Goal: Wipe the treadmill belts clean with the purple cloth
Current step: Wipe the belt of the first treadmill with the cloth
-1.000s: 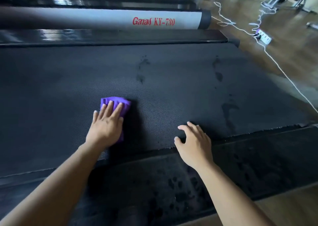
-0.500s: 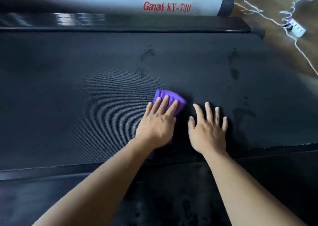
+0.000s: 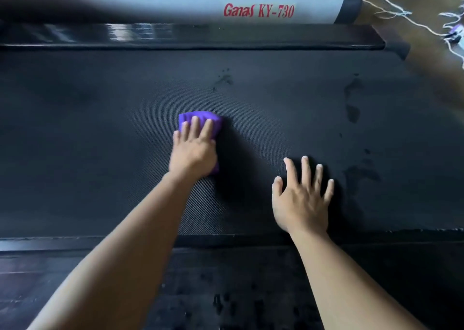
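Observation:
A wide black textured treadmill belt (image 3: 100, 134) fills the middle of the view. My left hand (image 3: 193, 151) lies flat on a folded purple cloth (image 3: 199, 118) and presses it onto the belt near the centre; most of the cloth is hidden under the palm. My right hand (image 3: 302, 196) rests flat on the belt to the right, fingers spread, holding nothing. Dark wet marks (image 3: 352, 101) show on the belt to the right and another small mark (image 3: 224, 78) above the cloth.
A grey side rail (image 3: 175, 6) with red lettering runs along the far edge, with a glossy black strip (image 3: 200, 36) below it. A dark speckled footboard (image 3: 226, 292) lies nearest me. White cables (image 3: 401, 13) trail over the wooden floor at top right.
My left hand has slid the cloth farther up the belt and away from my right hand. My right hand stayed flat on the belt with fingers spread.

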